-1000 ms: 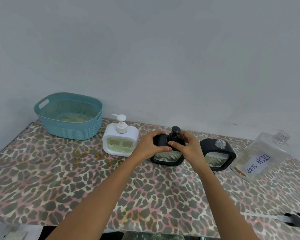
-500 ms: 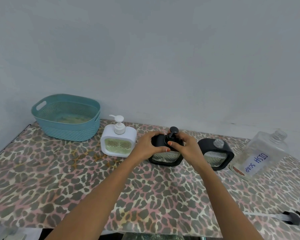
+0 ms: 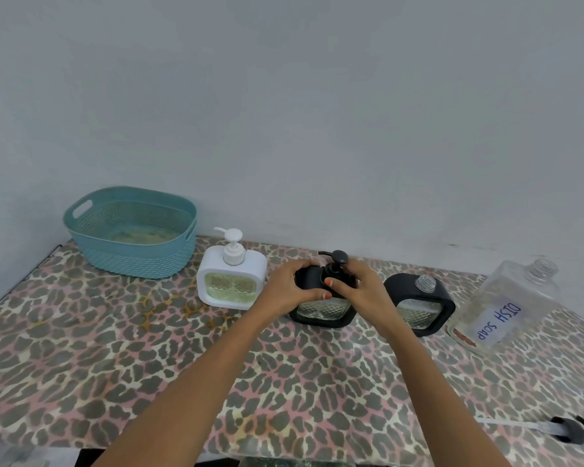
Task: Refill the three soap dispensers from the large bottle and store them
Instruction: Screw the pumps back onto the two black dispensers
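While the left hand [image 3: 289, 287] is wrapped around the upper left corner of the middle black square soap dispenser with a clear patterned window [image 3: 322, 310], the right hand [image 3: 361, 288] has its fingers closed around the collar of the black pump head [image 3: 335, 261] on top of it. This dispenser stands upright on the leopard-print table cover [image 3: 149, 348]. Just beside the right hand, on its outer side, stands a second black square dispenser [image 3: 420, 306] with a bare threaded clear neck and no pump. Further out on that side, the large clear square bottle labelled DISH SOAP [image 3: 508, 306] leans tilted, its neck uncapped. Just beside the left hand, on its outer side, stands the white square dispenser with a white pump [image 3: 231, 276], pale green liquid showing in its window. Beyond it is the teal woven-look plastic basket [image 3: 132, 232] by the wall. Near the table edge, well apart from the right hand, lies a loose black pump with a clear tube [image 3: 567, 429]
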Tool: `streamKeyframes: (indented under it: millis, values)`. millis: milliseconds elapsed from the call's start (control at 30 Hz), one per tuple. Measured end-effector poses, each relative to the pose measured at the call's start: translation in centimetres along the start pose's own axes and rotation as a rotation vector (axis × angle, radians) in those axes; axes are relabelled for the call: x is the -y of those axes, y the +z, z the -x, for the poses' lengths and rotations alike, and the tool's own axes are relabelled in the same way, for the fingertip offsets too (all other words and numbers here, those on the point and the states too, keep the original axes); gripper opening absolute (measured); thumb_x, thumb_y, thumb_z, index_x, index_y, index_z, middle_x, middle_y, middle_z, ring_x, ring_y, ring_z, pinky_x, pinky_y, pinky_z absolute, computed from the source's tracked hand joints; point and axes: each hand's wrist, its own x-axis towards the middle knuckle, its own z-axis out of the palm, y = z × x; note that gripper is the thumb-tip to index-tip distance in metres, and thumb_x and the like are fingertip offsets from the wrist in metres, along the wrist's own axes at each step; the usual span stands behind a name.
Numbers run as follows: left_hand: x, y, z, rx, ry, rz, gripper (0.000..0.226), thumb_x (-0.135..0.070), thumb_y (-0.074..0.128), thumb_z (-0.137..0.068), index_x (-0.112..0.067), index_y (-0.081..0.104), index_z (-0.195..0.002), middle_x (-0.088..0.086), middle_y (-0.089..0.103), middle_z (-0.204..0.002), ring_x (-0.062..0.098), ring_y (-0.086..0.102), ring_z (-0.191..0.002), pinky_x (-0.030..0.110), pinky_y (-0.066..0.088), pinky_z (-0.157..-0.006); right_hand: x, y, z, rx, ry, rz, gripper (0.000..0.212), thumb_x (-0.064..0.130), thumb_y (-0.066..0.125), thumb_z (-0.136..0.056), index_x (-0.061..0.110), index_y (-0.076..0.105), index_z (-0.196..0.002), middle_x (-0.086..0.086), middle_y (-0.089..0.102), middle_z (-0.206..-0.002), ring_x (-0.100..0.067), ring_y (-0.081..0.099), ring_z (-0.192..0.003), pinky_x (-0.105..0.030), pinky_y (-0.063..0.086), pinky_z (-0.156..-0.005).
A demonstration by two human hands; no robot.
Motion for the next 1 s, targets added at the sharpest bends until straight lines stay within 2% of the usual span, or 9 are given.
streamKeyframes:
  millis: [67, 200, 267, 367, 500, 633, 800, 867, 1000]
  values:
    - [0.1, 0.1, 0.0, -0.004, -0.006, -0.001, 0.055, -0.023, 0.079, -0.068, -0.018, 0.056, -0.118, -0.008, 0.055, -0.111, 0.004, 0.049, -0.103, 0.003, 0.036, -0.076, -0.1, 0.1, -0.2, -0.036, 0.029, -0.003, 0.023, 0.012, 0.067, -0.082, 0.004, 0.063, -0.103, -0.006, 0.064, -0.093, -0.015, 0.058, -0.087, -0.01, 0.044, -0.071]
    - [0.5, 0.1, -0.3, -0.008, -0.023, -0.006, 0.058, -0.025, 0.08, -0.067, -0.02, 0.055, -0.12, -0.002, 0.055, -0.123, 0.008, 0.049, -0.11, 0.017, 0.036, -0.09, -0.2, 1.3, -0.8, -0.179, 0.104, 0.036, 0.026, 0.021, 0.076, -0.075, 0.009, 0.059, -0.09, -0.001, 0.061, -0.083, -0.013, 0.057, -0.077, -0.021, 0.046, -0.07]
    - [0.6, 0.2, -0.3, -0.015, -0.025, -0.009, 0.057, -0.023, 0.08, -0.067, -0.019, 0.056, -0.119, -0.003, 0.056, -0.121, 0.007, 0.049, -0.108, 0.019, 0.037, -0.091, -0.2, 1.9, -0.8, -0.267, 0.134, 0.037, 0.029, 0.024, 0.077, -0.073, 0.013, 0.054, -0.086, 0.005, 0.058, -0.077, -0.011, 0.056, -0.073, -0.02, 0.045, -0.066]
    - [0.6, 0.3, -0.4, -0.027, -0.011, -0.012, 0.053, -0.022, 0.08, -0.067, -0.018, 0.058, -0.115, -0.004, 0.058, -0.117, 0.008, 0.052, -0.108, 0.02, 0.04, -0.092, -0.1, 2.8, -0.7, -0.384, 0.152, 0.083, 0.03, 0.03, 0.078, -0.071, 0.019, 0.05, -0.078, 0.009, 0.056, -0.07, -0.011, 0.057, -0.069, -0.023, 0.047, -0.063]
    - [0.5, 0.3, -0.3, -0.02, 0.016, -0.002, 0.046, -0.018, 0.078, -0.069, -0.018, 0.061, -0.111, -0.003, 0.063, -0.112, 0.008, 0.055, -0.103, 0.009, 0.04, -0.082, 0.1, 3.6, -0.8, -0.481, 0.175, 0.072, 0.037, 0.035, 0.077, -0.069, 0.029, 0.041, -0.066, 0.002, 0.06, -0.072, -0.016, 0.061, -0.072, -0.034, 0.051, -0.068]
    - [0.6, 0.2, -0.4, -0.014, 0.016, 0.0, 0.045, -0.018, 0.078, -0.069, -0.018, 0.06, -0.111, -0.003, 0.062, -0.112, 0.01, 0.056, -0.105, 0.012, 0.041, -0.084, -0.2, 3.6, -0.8, -0.461, 0.184, 0.053, 0.033, 0.036, 0.077, -0.069, 0.023, 0.047, -0.074, 0.005, 0.059, -0.072, -0.014, 0.06, -0.072, -0.032, 0.05, -0.066]
    - [0.9, 0.1, -0.6, -0.004, -0.019, -0.016, 0.052, -0.025, 0.079, -0.069, -0.021, 0.057, -0.116, -0.002, 0.059, -0.12, 0.013, 0.053, -0.112, 0.024, 0.041, -0.095, -1.2, 2.3, -0.5, -0.233, 0.035, 0.124, 0.02, 0.028, 0.071, -0.078, 0.019, 0.055, -0.083, 0.011, 0.045, -0.076, -0.013, 0.048, -0.073, -0.017, 0.035, -0.06]
    - [0.9, 0.2, -0.6, 0.001, -0.014, -0.026, 0.054, -0.026, 0.079, -0.069, -0.02, 0.057, -0.117, -0.001, 0.058, -0.121, 0.012, 0.053, -0.112, 0.023, 0.04, -0.096, -1.5, 2.1, -0.4, -0.235, 0.035, 0.116, 0.019, 0.028, 0.072, -0.077, 0.019, 0.057, -0.084, 0.009, 0.046, -0.078, -0.013, 0.048, -0.074, -0.017, 0.034, -0.061]
    - [0.7, 0.3, -0.4, -0.021, -0.006, -0.031, 0.049, -0.021, 0.078, -0.07, -0.02, 0.058, -0.115, -0.008, 0.057, -0.11, 0.009, 0.052, -0.106, 0.012, 0.038, -0.085, -1.6, 2.8, -0.6, -0.323, 0.089, 0.064, 0.03, 0.029, 0.076, -0.072, 0.009, 0.066, -0.091, 0.006, 0.057, -0.076, -0.007, 0.054, -0.07, -0.015, 0.039, -0.061]
